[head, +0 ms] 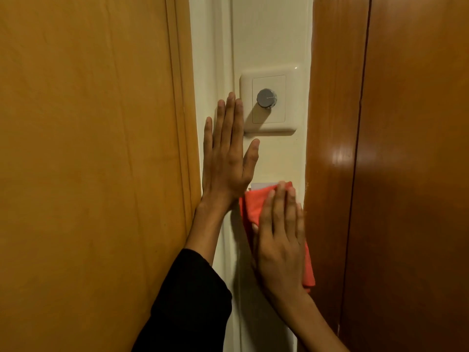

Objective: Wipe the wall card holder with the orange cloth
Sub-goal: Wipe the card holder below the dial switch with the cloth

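A broad yellow-brown wooden panel (88,161) fills the left side, and a darker, glossy reddish-brown door (406,174) fills the right. Between them runs a narrow strip of cream wall (271,34) with a raised vertical moulding along its left edge. On that strip sits a white switch plate (269,101) carrying a round grey knob (266,98). The left hand (228,158), coming out of a black sleeve (187,308), lies flat against the wall just left of the plate, fingers straight and together, thumb spread out to the right, gripping nothing. Below it, the right hand (279,240) presses an orange cloth (253,207) flat to the wall with its fingers stretched out and close together rather than curled around the fabric; the cloth hangs past the palm on the right side. The card holder is almost wholly covered by the cloth and the hand; only a thin pale edge (262,185) shows just above the top of the cloth, directly beneath the switch plate.
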Tool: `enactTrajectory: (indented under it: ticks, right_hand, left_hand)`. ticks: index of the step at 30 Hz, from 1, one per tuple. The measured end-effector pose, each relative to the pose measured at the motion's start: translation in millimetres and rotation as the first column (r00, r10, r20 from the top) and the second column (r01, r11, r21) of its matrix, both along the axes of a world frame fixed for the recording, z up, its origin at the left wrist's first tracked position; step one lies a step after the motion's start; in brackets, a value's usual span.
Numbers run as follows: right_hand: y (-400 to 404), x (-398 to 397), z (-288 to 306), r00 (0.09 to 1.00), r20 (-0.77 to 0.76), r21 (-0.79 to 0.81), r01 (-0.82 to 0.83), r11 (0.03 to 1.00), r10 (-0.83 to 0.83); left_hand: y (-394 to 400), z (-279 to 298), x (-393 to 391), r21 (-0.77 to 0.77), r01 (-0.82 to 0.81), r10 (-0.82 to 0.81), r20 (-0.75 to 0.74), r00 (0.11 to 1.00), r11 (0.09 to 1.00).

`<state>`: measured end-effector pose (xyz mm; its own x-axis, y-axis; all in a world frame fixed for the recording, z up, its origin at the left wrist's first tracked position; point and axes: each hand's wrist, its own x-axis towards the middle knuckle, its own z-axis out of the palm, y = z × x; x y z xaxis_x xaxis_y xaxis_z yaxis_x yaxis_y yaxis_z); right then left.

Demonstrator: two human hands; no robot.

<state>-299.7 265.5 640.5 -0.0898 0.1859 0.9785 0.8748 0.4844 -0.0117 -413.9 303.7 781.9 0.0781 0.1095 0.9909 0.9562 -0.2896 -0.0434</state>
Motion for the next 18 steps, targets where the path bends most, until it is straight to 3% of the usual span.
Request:
enactTrajectory:
  ticks: [6,8,14,18]
  right_hand:
    - [3,22,-32,0.932,0.354,0.064,0.058,0.996,-0.077]
    - [3,38,-44,0.931,0.353,0.055,0.075,0.996,-0.090]
    - [-1,7,-8,0.994,0.104,0.019,-0.020,1.000,0.018]
    - [2,25,-31,0.935,0.355,0.033,-0.001,0.999,-0.011]
  left_hand:
    - [4,-2,-3,0.016,0.000,0.000,0.003,1.000,1.000]
    - [2,-2,-3,0.015,0.009,-0.009,0.001,1.000,1.000]
    - [4,-3,0,0.011,-0.002,0.002,0.004,1.000,1.000]
    - [4,-2,0,0.023,0.010,-0.010,0.008,1.000,1.000]
